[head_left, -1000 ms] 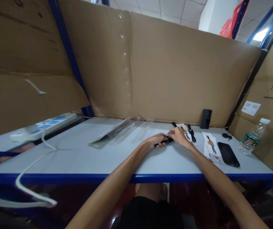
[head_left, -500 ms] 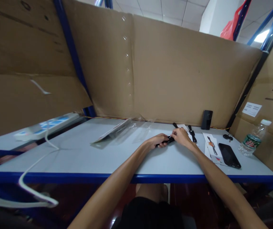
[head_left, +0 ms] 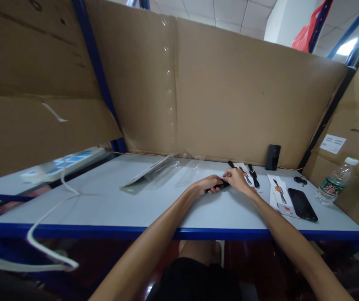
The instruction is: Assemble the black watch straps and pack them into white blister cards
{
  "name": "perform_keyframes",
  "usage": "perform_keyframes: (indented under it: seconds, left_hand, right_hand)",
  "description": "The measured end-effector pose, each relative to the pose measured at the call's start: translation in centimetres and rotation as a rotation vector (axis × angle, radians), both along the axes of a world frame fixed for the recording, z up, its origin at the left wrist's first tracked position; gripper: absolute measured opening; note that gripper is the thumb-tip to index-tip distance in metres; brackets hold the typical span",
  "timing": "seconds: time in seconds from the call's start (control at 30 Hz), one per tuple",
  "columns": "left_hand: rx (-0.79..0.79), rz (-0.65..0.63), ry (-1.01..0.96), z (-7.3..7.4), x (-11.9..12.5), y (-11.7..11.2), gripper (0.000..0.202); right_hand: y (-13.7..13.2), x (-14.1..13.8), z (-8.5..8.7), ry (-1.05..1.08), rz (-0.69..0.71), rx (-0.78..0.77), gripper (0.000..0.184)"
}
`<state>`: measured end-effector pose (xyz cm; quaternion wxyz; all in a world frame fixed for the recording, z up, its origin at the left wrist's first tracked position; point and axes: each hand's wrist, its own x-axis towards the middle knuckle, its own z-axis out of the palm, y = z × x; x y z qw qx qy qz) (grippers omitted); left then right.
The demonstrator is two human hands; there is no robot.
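Note:
My left hand (head_left: 210, 184) is closed around a slim black object (head_left: 224, 184), low over the middle of the table; its exact kind is hard to make out. At that object's right end, my right hand (head_left: 235, 179) is closed in a pinch, with the fingertips partly hiding what they grip. Just behind the right hand lie another slim black item (head_left: 232, 164), a white printed card (head_left: 245, 172) and a black item with wider ends (head_left: 253, 175).
Clear plastic sleeves (head_left: 166, 173) lie left of my hands. To the right are a printed card (head_left: 280, 194), a black phone (head_left: 302, 204), keys (head_left: 300, 180), a water bottle (head_left: 332, 184) and an upright dark phone-like object (head_left: 272, 157). A power strip (head_left: 63, 165) sits at far left.
Both hands stay in nearly the same place on the black object. The fingers of my right hand have shifted slightly at its end; the view has moved a little.

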<state>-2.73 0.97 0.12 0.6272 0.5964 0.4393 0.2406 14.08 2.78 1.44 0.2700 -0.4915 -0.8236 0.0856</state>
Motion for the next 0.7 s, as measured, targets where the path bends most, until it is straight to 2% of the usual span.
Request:
perform_keyframes:
  seconds: [0.13, 0.37, 0.57, 0.7]
  left_hand:
    - [0.001, -0.008, 0.001, 0.1, -0.1, -0.1, 0.003]
    - [0.000, -0.010, -0.011, 0.1, 0.0, 0.0, 0.002]
    - [-0.001, 0.011, -0.009, 0.0, -0.1, -0.1, 0.007]
    - [-0.002, 0.000, -0.011, 0.0, -0.1, 0.0, 0.003]
  right_hand:
    - [-0.1, -0.1, 0.3, 0.010, -0.030, -0.026, 0.010]
    - [-0.6, 0.6, 0.9, -0.157, 0.008, 0.131, 0.014]
    - [-0.2, 1.4, 1.3, -0.070, 0.010, -0.026, 0.015]
    - [-0.4, 1.1, 1.2, -0.052, 0.041, -0.039, 0.013]
